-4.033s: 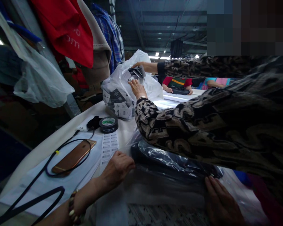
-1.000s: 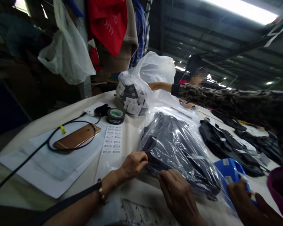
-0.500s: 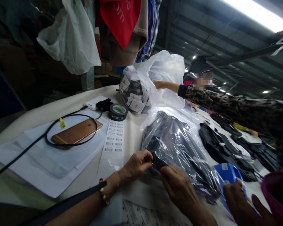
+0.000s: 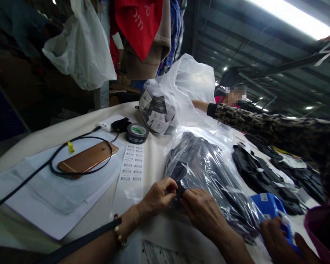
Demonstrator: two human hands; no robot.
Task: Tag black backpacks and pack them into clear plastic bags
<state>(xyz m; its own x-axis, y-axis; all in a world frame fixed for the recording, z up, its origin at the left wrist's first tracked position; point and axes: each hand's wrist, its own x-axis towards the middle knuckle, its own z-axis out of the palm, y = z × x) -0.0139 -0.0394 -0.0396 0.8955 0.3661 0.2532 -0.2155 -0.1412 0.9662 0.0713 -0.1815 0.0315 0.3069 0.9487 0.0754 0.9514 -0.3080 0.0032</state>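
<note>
Nearer than the tape roll (image 4: 137, 133) and right of it, the bagged dark garment (image 4: 206, 168) is pinched at its near edge by the left hand (image 4: 158, 194) and touched there by the curled right hand (image 4: 205, 208), whose grip cannot be told.

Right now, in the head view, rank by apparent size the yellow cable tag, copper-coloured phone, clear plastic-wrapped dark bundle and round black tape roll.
Largest to smallest:
1. Clear plastic-wrapped dark bundle
2. Copper-coloured phone
3. Round black tape roll
4. Yellow cable tag
</note>
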